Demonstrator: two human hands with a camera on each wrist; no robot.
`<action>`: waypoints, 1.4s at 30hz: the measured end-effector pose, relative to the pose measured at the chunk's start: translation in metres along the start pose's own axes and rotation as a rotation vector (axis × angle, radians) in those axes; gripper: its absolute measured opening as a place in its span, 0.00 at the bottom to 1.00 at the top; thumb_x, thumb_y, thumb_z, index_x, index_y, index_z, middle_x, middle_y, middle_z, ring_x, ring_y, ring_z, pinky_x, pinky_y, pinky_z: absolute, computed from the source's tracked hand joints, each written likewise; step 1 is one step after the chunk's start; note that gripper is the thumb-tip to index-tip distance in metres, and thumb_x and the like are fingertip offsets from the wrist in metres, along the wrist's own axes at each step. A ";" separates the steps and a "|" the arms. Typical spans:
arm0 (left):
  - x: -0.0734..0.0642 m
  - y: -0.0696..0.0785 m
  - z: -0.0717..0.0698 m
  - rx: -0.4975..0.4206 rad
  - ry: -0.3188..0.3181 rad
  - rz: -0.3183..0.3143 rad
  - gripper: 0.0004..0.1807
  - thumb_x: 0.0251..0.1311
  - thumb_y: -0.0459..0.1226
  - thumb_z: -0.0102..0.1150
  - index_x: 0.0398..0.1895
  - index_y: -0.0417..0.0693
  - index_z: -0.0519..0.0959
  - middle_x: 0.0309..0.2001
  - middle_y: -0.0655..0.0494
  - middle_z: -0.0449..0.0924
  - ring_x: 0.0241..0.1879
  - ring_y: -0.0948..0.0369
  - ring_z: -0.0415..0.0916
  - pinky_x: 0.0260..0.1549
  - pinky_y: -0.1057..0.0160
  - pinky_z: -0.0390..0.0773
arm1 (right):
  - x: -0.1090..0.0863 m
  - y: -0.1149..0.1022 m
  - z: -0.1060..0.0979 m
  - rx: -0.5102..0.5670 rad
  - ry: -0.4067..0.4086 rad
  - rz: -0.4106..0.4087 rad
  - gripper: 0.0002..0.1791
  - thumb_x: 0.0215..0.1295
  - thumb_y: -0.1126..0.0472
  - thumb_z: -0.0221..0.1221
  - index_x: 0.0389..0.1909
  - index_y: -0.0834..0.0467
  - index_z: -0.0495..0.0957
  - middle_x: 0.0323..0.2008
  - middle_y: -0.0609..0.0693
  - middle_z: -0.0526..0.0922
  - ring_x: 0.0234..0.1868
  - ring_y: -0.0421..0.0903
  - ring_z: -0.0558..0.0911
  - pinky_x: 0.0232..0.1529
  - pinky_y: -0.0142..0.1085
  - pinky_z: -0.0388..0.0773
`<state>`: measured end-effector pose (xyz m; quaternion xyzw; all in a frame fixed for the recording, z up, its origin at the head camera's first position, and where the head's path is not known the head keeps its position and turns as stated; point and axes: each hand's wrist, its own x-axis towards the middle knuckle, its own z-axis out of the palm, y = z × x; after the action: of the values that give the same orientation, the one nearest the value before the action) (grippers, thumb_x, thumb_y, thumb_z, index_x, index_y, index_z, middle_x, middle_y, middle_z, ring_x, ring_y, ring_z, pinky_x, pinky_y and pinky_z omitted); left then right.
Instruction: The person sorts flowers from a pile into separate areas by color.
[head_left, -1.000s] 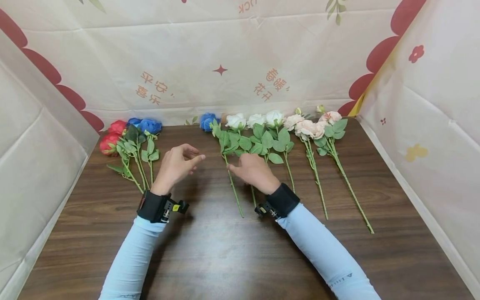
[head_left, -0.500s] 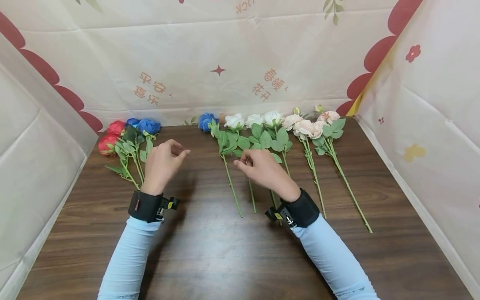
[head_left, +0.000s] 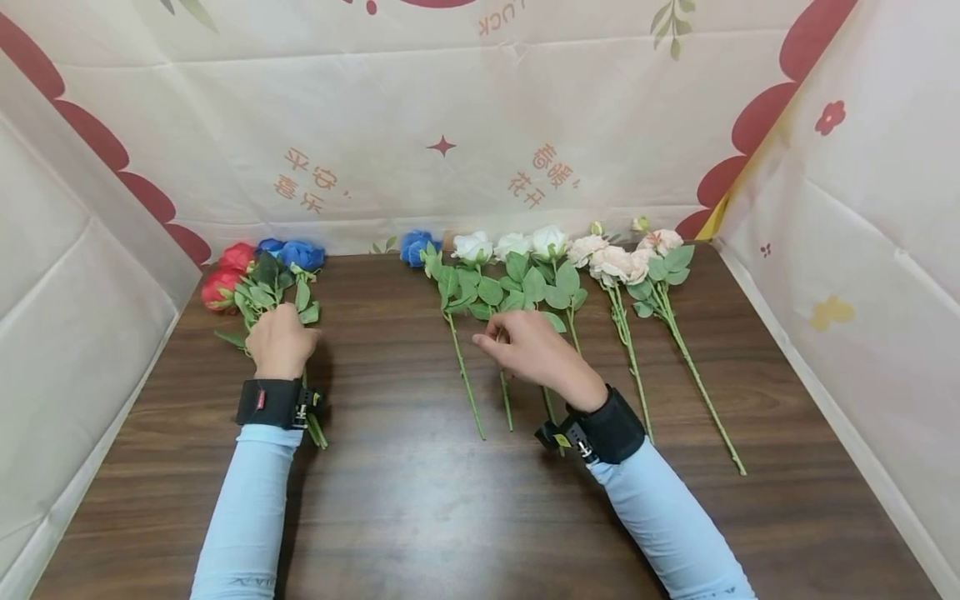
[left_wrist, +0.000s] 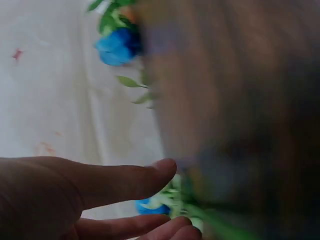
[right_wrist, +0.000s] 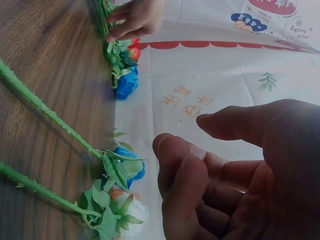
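In the head view my left hand (head_left: 281, 337) is over the stems of a bunch of artificial flowers at the left, with red blooms (head_left: 220, 287) and blue blooms (head_left: 302, 254). The left wrist view is blurred; the thumb and fingers (left_wrist: 127, 182) lie apart there, beside green stems (left_wrist: 225, 227). My right hand (head_left: 536, 346) hovers over the stems of the white roses (head_left: 472, 247), fingers loosely bent. Nothing lies between its thumb and fingertips in the right wrist view. A single blue rose (head_left: 416, 247) lies left of the white ones.
Pale pink flowers (head_left: 611, 262) with long stems lie on the right part of the dark wooden table (head_left: 435, 517). A printed cloth backdrop (head_left: 375, 125) stands behind the table, with cloth walls on both sides.
My left hand has moved left and turned downward onto the red and blue bunch's stems. My right hand has drawn back slightly to the right. The flowers lie where they were.
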<state>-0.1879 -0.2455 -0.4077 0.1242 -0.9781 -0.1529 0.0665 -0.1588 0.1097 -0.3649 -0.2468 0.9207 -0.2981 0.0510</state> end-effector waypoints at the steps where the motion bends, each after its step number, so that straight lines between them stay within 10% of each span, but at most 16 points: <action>1: 0.001 -0.003 0.002 -0.003 -0.011 -0.010 0.16 0.50 0.42 0.66 0.17 0.40 0.75 0.22 0.40 0.74 0.23 0.42 0.74 0.10 0.51 0.66 | 0.000 0.000 0.001 0.006 -0.006 0.004 0.15 0.70 0.48 0.53 0.30 0.53 0.79 0.12 0.44 0.76 0.11 0.38 0.75 0.22 0.34 0.72; 16: 0.008 -0.013 0.009 -0.029 -0.083 -0.036 0.16 0.54 0.39 0.60 0.15 0.41 0.70 0.31 0.35 0.75 0.32 0.38 0.74 0.23 0.46 0.73 | 0.001 0.004 0.004 0.044 -0.048 0.029 0.14 0.70 0.49 0.52 0.29 0.52 0.78 0.15 0.47 0.79 0.13 0.42 0.78 0.22 0.35 0.73; 25: 0.007 -0.014 0.001 -0.068 -0.051 0.024 0.21 0.52 0.44 0.65 0.09 0.42 0.71 0.15 0.48 0.70 0.24 0.45 0.73 0.20 0.52 0.71 | 0.002 0.003 0.005 0.049 -0.071 0.045 0.14 0.70 0.49 0.52 0.29 0.51 0.78 0.17 0.50 0.80 0.13 0.40 0.76 0.20 0.35 0.73; 33: -0.002 0.010 -0.022 -0.142 0.056 0.138 0.25 0.54 0.41 0.62 0.01 0.47 0.71 0.06 0.57 0.65 0.22 0.49 0.72 0.27 0.54 0.66 | 0.003 0.007 0.004 0.081 -0.065 0.052 0.14 0.70 0.49 0.52 0.29 0.52 0.78 0.15 0.46 0.79 0.15 0.46 0.79 0.21 0.36 0.73; 42: -0.017 0.034 -0.039 -0.198 0.098 0.161 0.13 0.54 0.42 0.64 0.20 0.40 0.84 0.18 0.51 0.79 0.25 0.50 0.74 0.27 0.52 0.70 | 0.003 0.010 0.002 0.086 -0.062 0.054 0.15 0.71 0.50 0.52 0.27 0.53 0.78 0.17 0.51 0.81 0.16 0.47 0.80 0.22 0.36 0.74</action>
<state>-0.1723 -0.2207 -0.3621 0.0456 -0.9607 -0.2364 0.1381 -0.1657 0.1142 -0.3719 -0.2285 0.9112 -0.3284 0.0979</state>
